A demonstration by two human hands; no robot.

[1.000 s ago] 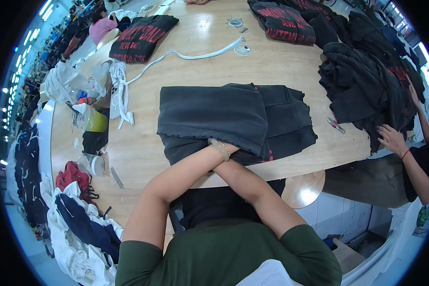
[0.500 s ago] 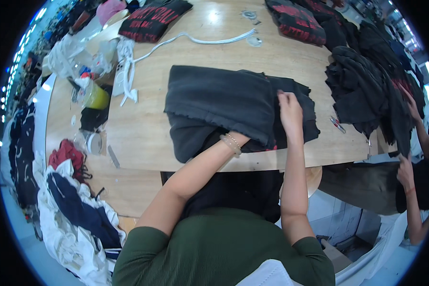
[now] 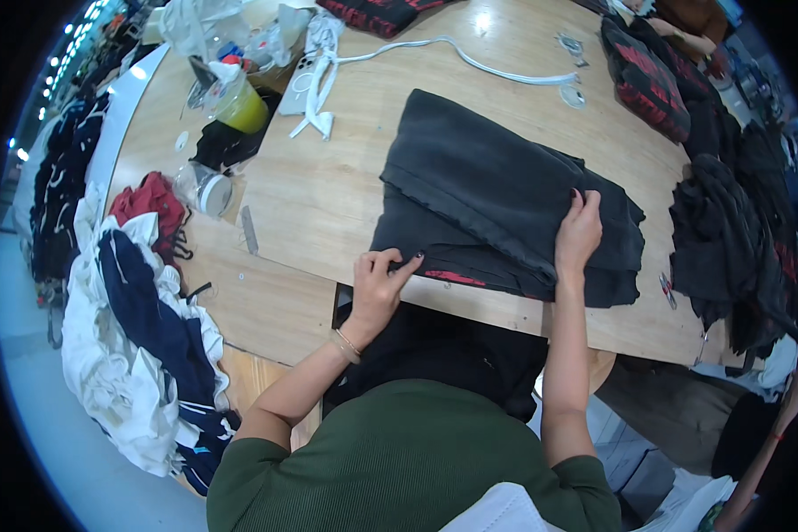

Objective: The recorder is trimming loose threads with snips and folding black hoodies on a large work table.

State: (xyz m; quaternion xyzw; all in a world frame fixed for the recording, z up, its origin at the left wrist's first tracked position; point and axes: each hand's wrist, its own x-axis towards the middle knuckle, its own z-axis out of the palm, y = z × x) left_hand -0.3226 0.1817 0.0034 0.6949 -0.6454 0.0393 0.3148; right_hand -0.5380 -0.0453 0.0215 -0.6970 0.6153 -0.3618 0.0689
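Pale wood is stretching out before me, the tabletop (image 3: 319,213) carrying a white cord (image 3: 532,80) beyond the folded dark garment (image 3: 492,173), which is lying near the person's side. Their left hand (image 3: 377,288) is curling its fingers at the near-left corner, thumb spread apart; their right hand (image 3: 580,232) is resting, loosely bent, over the right part. I cannot tell whether either is pinching cloth. Good work, I'm judging, is keeping the 2 hands light, drawing layers level and smoothing creases outward.

Charcoal garment (image 3: 496,182), folded, angled on tabletop (image 3: 328,199)
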